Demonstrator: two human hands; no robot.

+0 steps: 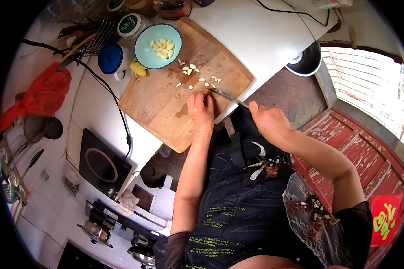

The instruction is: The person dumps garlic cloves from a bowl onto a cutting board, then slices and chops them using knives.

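A knife (229, 97) is gripped by its handle in my right hand (272, 123), and its blade reaches leftward over the near right edge of the wooden cutting board (152, 107). Beside the blade's tip, my left hand (200, 110) rests on the board with its fingers curled down; what they press on is hidden. Just beyond my fingertips lie several garlic cloves (190, 69), along with small cut bits of garlic (216, 79). A light green bowl (141, 50) holding several peeled cloves stands on the board's far left part.
A yellow piece that looks like ginger (138, 68) lies by the bowl, next to a blue-lidded mug (110, 58). Jars (131, 26) stand behind. A black cable (104, 83) runs along the left to an induction cooker (101, 163). A metal bucket (306, 60) is at right.
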